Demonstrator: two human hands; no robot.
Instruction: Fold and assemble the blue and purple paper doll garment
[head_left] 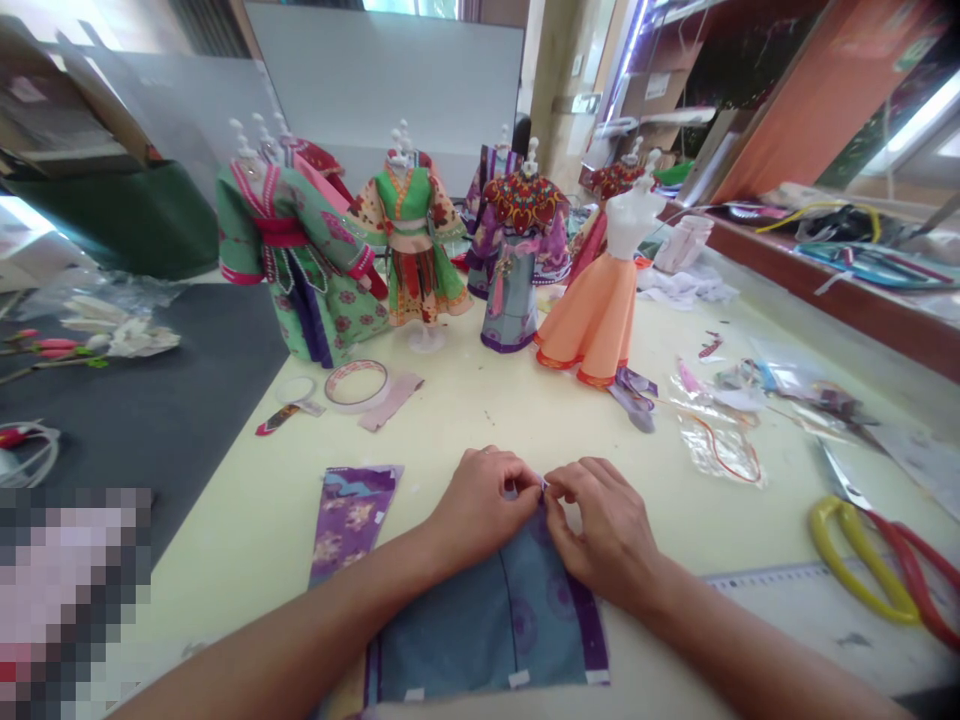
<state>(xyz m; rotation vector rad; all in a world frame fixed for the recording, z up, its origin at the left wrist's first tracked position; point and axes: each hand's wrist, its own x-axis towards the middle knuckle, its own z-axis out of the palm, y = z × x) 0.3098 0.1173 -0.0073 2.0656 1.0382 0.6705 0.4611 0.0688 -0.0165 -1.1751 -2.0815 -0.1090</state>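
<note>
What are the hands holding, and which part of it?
Left hand and right hand both pinch the blue cloth piece at its top edge, fingertips nearly meeting.

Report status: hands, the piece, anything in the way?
Left hand and right hand both pinching top edge of blue fabric panel. Panel lies flat. Purple strip to its left, scissors far right.

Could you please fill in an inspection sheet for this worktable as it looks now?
Surface: pale table, dark mat at left.
Job's things: blue cloth with purple edge, flat on table; purple strip beside it.
Clutter: tape roll, scissors, ruler, plastic bags.
Hands: left hand and right hand both pinch the cloth's top edge.
Cables: white loop at left, maybe a cable.
Surroundings: dressed dolls in a row; ledge at right.
</note>
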